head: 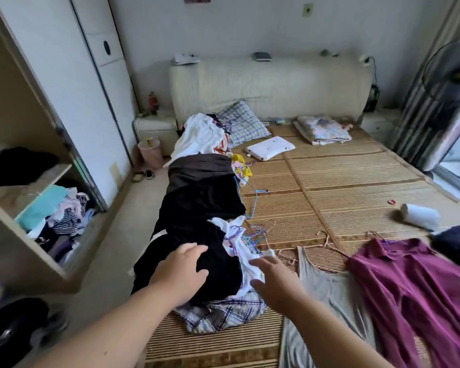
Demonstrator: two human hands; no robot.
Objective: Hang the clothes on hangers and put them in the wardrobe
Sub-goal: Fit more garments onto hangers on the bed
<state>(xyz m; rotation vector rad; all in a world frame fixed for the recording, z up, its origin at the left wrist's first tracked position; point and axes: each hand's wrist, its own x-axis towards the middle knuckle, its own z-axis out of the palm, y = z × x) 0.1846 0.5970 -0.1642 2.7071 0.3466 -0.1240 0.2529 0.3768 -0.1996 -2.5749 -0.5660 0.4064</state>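
Two bare hands reach over a bed (329, 187) covered by a woven mat, toward a long pile of clothes (205, 197) heaped along the bed's left edge. The left hand (182, 272) lies flat on a black garment (218, 264) at the near end of the pile, fingers spread and gripping nothing. The right hand (274, 280) hovers with slack, parted fingers just beside a white garment (239, 243), above a plaid shirt (223, 314) at the pile's near end; whether it touches the cloth cannot be told. Two garments lie spread flat near the bed's near right corner: a grey tank top (327, 288) and, overlapping its right strap, a magenta shirt (420, 293), each with a thin wire hanger at its neck. More wire hangers (252, 235) tangle loosely beside the pile; their number cannot be counted. Toward the head of the bed lie one checked pillow (245, 126), one small white pillow (270, 147) and one folded floral blanket (323, 130). One white roll (420, 216) rests near the right edge. The open wardrobe (19, 208) stands left of the bed, with crumpled clothing on its two visible shelves.
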